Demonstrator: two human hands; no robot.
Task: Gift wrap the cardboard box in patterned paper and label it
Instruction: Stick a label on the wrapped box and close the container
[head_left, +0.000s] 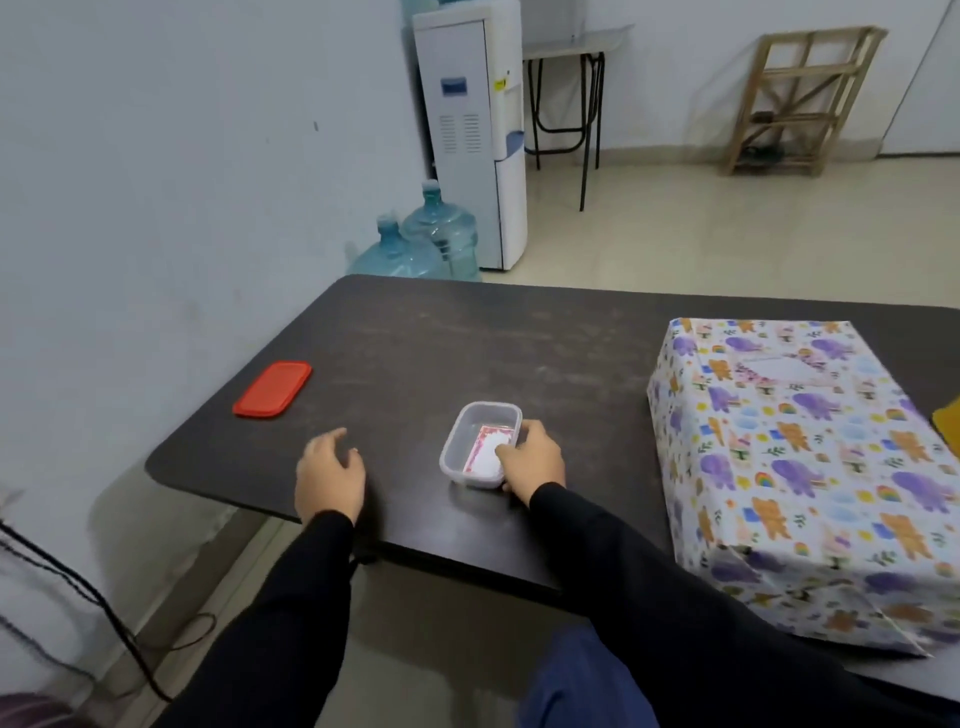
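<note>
The box (810, 467), wrapped in white paper with purple and orange animal prints, lies on the right of the dark table (467, 338). A label with a pink edge (779, 370) is stuck on its top. Near the table's front stands a small clear plastic container (470, 423) with white, red-bordered labels (483, 454) inside. My right hand (532, 457) grips the container's right rim, fingers reaching in onto the labels. My left hand (328, 475) hovers over the table to the left, fingers loosely curled, holding nothing.
The container's red lid (272, 388) lies at the table's left edge. A yellow object (948, 421) peeks in at the far right. Beyond the table stand water bottles (415, 244), a dispenser (472, 130), a side table and a wooden frame (805, 98).
</note>
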